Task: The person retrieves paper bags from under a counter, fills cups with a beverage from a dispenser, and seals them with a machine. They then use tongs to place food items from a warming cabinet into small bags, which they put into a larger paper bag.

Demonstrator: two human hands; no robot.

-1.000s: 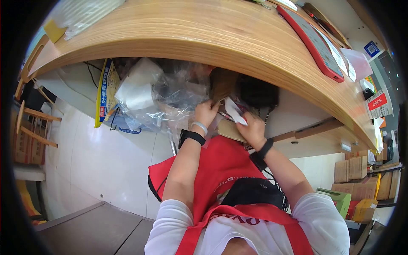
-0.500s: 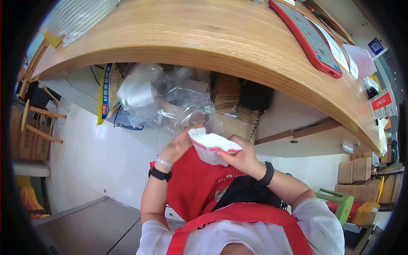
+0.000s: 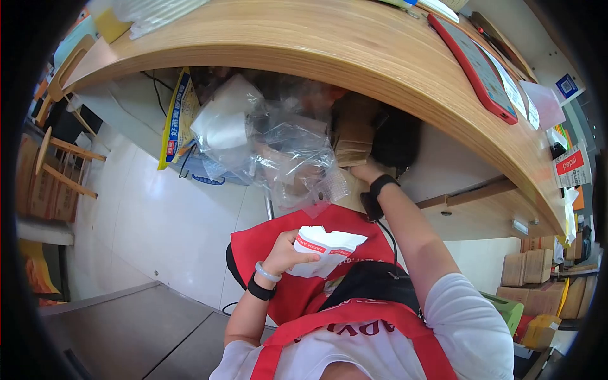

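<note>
White paper bag [image 3: 324, 248], red-printed band: in left hand [image 3: 286, 256], fingers pinching its side; likely light, limp, easily creased, best held by the flat side. Right hand [image 3: 367, 171]: beside brown kraft paper [image 3: 353, 140], below wood-grain tabletop [image 3: 285, 39]; fingers obscured, state cannot be told. Adjacent: crinkled clear plastic [image 3: 296, 155].

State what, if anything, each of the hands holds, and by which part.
The left hand holds a red-and-white paper bag by its left side; whether the right hand holds anything cannot be told.
</note>
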